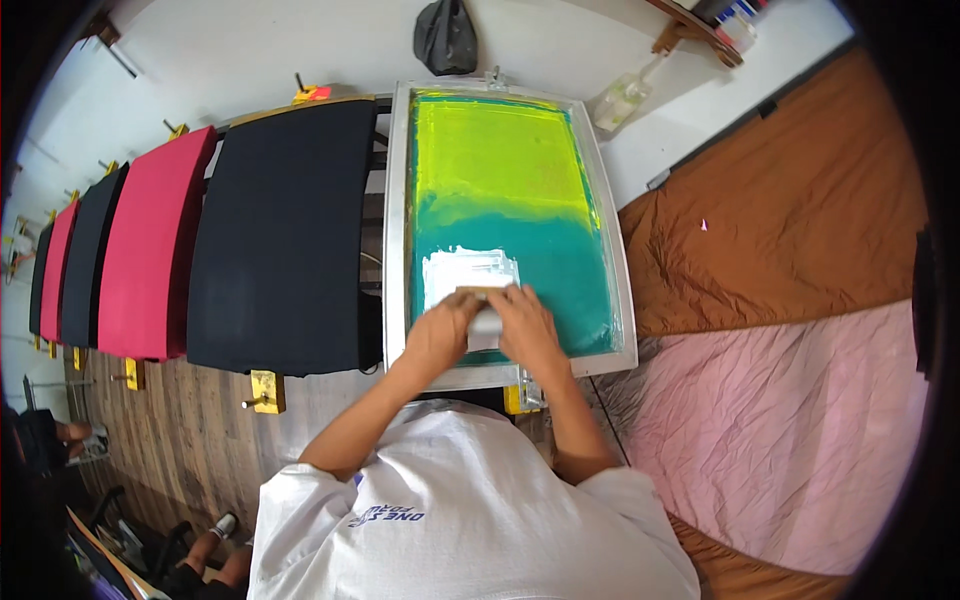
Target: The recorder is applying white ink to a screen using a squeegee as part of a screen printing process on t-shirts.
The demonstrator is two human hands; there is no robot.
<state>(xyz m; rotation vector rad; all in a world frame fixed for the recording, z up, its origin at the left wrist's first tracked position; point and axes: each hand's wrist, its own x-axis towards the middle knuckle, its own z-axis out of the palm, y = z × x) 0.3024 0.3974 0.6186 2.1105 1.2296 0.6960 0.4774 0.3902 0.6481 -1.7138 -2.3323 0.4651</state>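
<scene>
A screen-printing frame (pixel 623 290) holds a teal mesh (pixel 555 260) with a yellow-green coated area (pixel 495 145) at its far end. White ink (pixel 465 266) lies in a patch on the near part of the mesh. Both hands grip a squeegee (pixel 484 294) at that patch: my left hand (pixel 440 335) has its fingers closed on the left of the handle, and my right hand (pixel 528 330) closes on the right. A metal clamp (pixel 531 390) shows under the frame's near edge.
Black (pixel 275 235) and pink (pixel 145 250) fabric-covered boards line up leftward on yellow supports (pixel 267 392). Brown (pixel 780 200) and pink cloths (pixel 770 430) cover the right side. A dark bag (pixel 445 38) hangs behind the frame. Other people's legs (pixel 205 550) show at lower left.
</scene>
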